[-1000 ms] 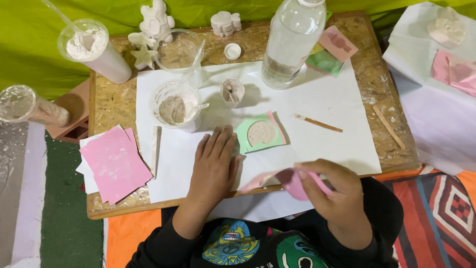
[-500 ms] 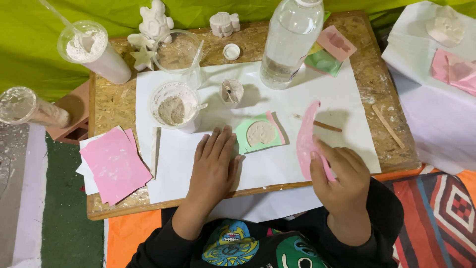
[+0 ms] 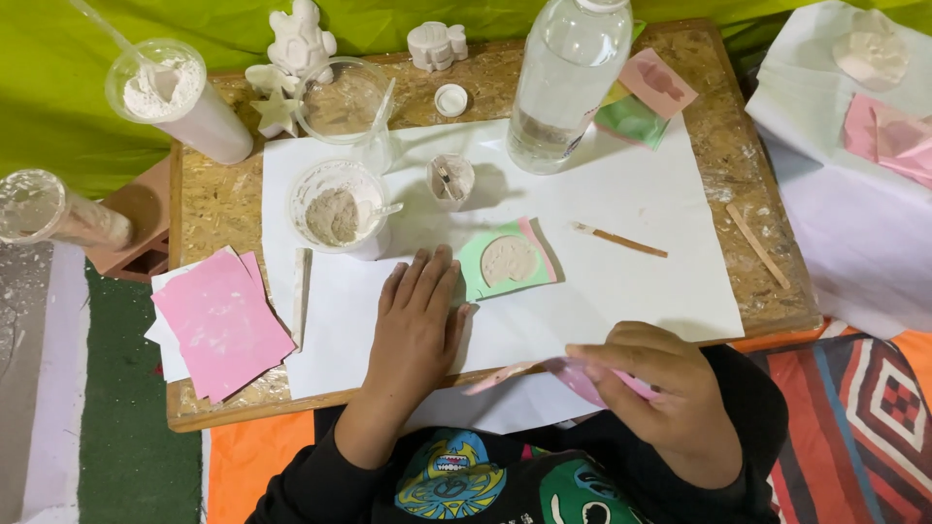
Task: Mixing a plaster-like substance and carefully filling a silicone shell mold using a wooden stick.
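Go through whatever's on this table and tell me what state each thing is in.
Water bottle: upright, partly full.
Bottle cap: off, lying on board.
Cup of grey mix: open, partly filled.
Green mould: flat, filled.
Pink mould: held off the table.
Left hand: flat on paper.
Right hand: gripping pink mould.

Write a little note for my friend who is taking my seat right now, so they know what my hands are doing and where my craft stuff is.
Left hand: flat, palm down on the white paper sheet, beside the green mould, holding nothing.
Right hand: near the table's front edge, pinching a thin pink mould.
Things: the green mould lies on the sheet with a pale round cast in it. The cup of grey powder mix stands above the left hand, the clear water bottle behind it, and a small wooden stick to the right.
Done: the green mould is filled.
Left: the pink mould looks empty and is not yet set down.
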